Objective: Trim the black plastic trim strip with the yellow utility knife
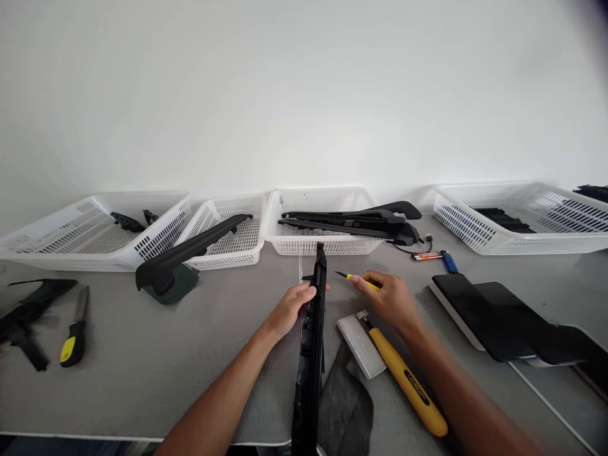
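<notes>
Apparently mid-work. Left hand (289, 309) has its grip closed round a black plastic trim strip (310, 342), held over the near middle of the worktop (237, 380). Right hand (392, 299) pinches a yellow-handled pointed tool (371, 284), fingers closed, tip apart from the strip. More trim pieces (351, 223) lie in the far middle basket (327, 246); whether those are finished or waiting, cannot tell. No completed cut or scrape readable on the held strip.
</notes>
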`<move>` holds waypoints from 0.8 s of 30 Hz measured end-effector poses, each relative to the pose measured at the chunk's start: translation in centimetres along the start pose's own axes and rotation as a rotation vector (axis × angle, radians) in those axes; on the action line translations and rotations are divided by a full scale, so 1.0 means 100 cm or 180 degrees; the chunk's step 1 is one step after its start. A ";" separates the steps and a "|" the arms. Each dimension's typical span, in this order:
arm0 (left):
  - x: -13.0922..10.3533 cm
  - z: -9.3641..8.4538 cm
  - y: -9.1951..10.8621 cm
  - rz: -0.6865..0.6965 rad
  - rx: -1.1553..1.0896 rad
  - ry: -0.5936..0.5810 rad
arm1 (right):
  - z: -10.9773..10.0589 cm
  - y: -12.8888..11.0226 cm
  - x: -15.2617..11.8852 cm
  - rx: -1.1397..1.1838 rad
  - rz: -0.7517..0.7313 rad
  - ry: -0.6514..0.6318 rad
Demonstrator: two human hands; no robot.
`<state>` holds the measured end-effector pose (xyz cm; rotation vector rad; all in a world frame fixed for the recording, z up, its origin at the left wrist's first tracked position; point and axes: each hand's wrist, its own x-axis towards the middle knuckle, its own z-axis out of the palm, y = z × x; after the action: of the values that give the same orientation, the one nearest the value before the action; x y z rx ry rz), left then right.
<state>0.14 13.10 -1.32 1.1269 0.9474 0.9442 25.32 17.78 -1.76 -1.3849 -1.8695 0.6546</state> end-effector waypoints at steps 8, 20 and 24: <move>0.003 -0.002 -0.007 0.0126 -0.0042 0.0270 | -0.002 -0.007 -0.003 0.0212 -0.0392 -0.1027; 0.000 0.000 0.005 0.0119 -0.0411 -0.0126 | -0.007 -0.006 -0.001 0.0266 -0.0121 -0.0530; -0.001 -0.001 0.006 0.0198 -0.0435 0.0029 | -0.004 -0.008 -0.003 0.0300 -0.0278 -0.0774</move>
<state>-0.03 13.17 -0.72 1.0418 0.8459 1.0497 25.20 17.28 -1.05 -1.1999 -2.0467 0.8875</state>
